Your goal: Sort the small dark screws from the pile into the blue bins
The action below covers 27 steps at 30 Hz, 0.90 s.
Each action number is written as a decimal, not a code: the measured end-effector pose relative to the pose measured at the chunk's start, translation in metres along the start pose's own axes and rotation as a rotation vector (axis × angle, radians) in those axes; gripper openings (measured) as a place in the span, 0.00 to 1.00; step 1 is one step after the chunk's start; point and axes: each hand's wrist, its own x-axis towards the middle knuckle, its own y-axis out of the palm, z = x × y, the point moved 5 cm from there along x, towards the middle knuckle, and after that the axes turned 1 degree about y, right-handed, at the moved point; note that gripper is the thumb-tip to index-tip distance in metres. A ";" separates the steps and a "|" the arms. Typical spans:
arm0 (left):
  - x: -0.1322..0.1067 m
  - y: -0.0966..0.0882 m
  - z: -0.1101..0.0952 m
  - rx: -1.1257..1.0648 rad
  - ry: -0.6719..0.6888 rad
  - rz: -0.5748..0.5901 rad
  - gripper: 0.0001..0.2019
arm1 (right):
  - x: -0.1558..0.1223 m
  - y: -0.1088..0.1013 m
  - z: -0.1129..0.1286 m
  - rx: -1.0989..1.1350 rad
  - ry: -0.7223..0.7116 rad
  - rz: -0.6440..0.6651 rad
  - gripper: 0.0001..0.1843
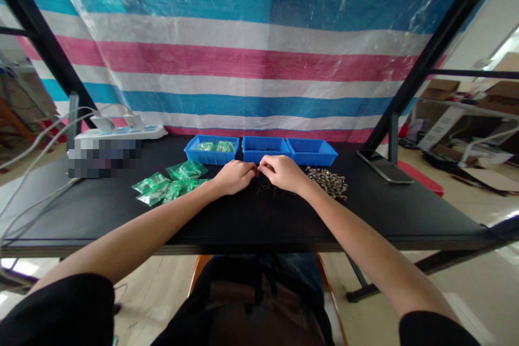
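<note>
My left hand [234, 177] and my right hand [280, 171] meet over the middle of the black table. Both have their fingertips pinched together, almost touching. Whatever is between the fingers is too small to make out. Just below them lie some thin dark pieces like screws [266, 188], partly covered by my right hand. A heap of small shiny metal parts [330, 183] sits to the right of my right wrist. Several green plastic packets [156, 188] are piled left of my left hand.
Behind my hands stand a blue bin [211, 158] with green packets, a middle blue bin [265, 155] with dark bits, and a right blue bin [312, 159]. A phone [385, 166] lies at right, a power strip [121, 133] at left. Black frame posts flank the table.
</note>
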 end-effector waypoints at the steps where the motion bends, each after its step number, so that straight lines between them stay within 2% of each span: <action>1: 0.000 0.000 0.000 0.000 -0.002 0.000 0.15 | 0.000 0.000 0.000 0.000 0.002 0.002 0.06; 27: 0.001 0.001 0.002 0.011 0.010 0.002 0.16 | 0.000 0.003 -0.001 -0.021 -0.008 0.053 0.07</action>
